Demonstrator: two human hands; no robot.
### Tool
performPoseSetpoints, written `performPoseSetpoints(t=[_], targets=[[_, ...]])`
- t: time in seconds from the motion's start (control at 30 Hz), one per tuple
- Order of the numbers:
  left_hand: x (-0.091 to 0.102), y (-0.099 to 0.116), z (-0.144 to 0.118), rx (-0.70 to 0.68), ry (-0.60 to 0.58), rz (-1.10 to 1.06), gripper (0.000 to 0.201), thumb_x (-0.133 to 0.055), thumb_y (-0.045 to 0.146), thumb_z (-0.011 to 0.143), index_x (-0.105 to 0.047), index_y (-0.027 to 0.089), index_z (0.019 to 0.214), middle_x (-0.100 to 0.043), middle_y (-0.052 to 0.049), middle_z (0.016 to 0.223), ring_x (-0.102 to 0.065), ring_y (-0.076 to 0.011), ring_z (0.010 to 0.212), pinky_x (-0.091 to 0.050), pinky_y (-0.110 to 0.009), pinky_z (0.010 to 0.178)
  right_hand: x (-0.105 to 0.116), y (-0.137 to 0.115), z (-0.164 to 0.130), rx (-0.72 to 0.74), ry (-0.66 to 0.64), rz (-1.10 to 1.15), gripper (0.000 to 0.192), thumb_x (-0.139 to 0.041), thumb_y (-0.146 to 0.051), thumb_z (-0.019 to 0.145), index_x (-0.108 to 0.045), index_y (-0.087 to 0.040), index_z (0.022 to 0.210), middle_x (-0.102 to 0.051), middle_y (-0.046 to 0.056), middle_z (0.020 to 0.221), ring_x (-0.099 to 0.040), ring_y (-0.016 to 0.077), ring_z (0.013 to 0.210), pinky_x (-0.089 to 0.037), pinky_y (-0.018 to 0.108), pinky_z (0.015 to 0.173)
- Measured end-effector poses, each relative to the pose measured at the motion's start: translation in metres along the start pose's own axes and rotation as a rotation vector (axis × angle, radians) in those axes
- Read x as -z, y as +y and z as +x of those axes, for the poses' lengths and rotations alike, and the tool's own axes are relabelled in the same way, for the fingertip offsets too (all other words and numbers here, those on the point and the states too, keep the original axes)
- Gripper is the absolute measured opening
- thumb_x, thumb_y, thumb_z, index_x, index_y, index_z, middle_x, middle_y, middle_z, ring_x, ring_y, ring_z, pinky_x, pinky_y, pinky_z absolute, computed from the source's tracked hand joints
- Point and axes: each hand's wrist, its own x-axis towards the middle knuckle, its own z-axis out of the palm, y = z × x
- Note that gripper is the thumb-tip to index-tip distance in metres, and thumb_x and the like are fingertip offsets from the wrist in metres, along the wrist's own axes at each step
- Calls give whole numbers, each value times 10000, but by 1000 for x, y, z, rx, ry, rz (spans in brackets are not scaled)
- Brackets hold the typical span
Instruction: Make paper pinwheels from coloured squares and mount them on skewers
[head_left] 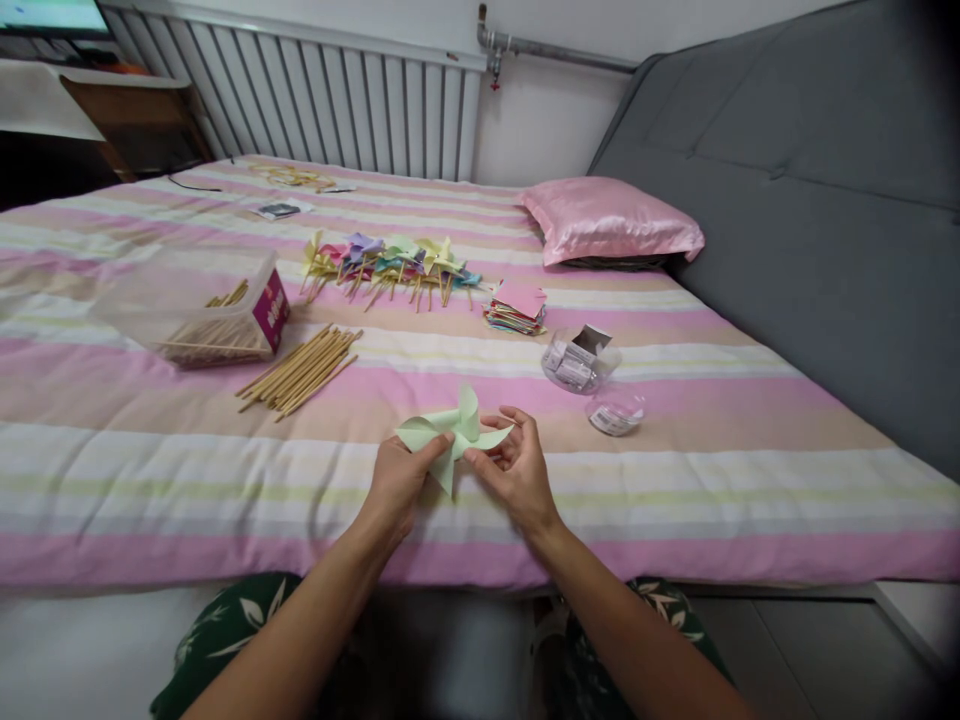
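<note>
A pale green paper pinwheel (466, 425) is held between both hands above the near side of the bed, its blades folded in toward the centre. My left hand (405, 470) grips its left side, with the thumb pressed near the middle. My right hand (517, 470) pinches it from the right, thumb near the centre and the other fingers curled behind the right blade. No stick shows on this pinwheel. Beyond my left hand lies a loose bundle of wooden sticks (304, 372). To the right of my right hand sits a small clear round container (615, 410).
Finished pinwheels on sticks (394, 260) lie in a row farther back. A clear plastic box (217, 320) holds more sticks. Coloured paper squares (517, 305) are stacked near a clear tub of small packets (577, 360). A pink pillow (611, 220) rests by the grey headboard (795, 170).
</note>
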Motion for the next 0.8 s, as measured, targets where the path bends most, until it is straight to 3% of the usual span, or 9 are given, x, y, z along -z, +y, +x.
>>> performPoseSetpoints(t=[0.07, 0.17, 0.33, 0.6, 0.8], targets=[[-2, 0, -1, 4, 15, -12, 213, -758, 245, 582, -654, 139, 736, -647, 15, 639, -553, -98, 546, -420, -203, 540, -3, 1, -1, -53, -38, 68, 614, -747, -296, 643, -380, -236, 1131, -564, 48, 1074, -594, 110, 684, -471, 241, 604], [-4, -3, -4, -2, 0, -30, 211, -756, 249, 597, -651, 133, 739, -650, 4, 650, -558, -101, 554, -424, -203, 531, -8, 2, -4, -151, -83, 183, 479, -741, -298, 652, -472, -204, 1038, -607, 2, 856, -564, 108, 639, -451, 233, 583], [-11, -10, -10, -14, -45, -70, 197, -748, 263, 615, -648, 122, 710, -632, -6, 620, -553, -115, 542, -441, -224, 520, -11, 0, -7, -253, 18, 262, 280, -739, -329, 645, -576, -160, 798, -535, -48, 603, -434, 68, 492, -334, 201, 458], [-16, -15, -14, 7, -65, -42, 229, -743, 310, 612, -666, 117, 710, -625, -22, 601, -553, -137, 540, -440, -245, 523, -9, 1, -4, -304, 106, 343, 215, -735, -293, 622, -590, -152, 693, -508, -45, 553, -400, 70, 472, -312, 212, 448], [-8, -3, -13, 80, -184, 12, 237, -737, 318, 622, -686, 131, 759, -660, -33, 680, -584, -155, 624, -448, -251, 602, -1, -7, 2, -396, 32, 408, 190, -741, -262, 595, -598, -155, 660, -543, -24, 564, -453, 95, 505, -349, 213, 455]])
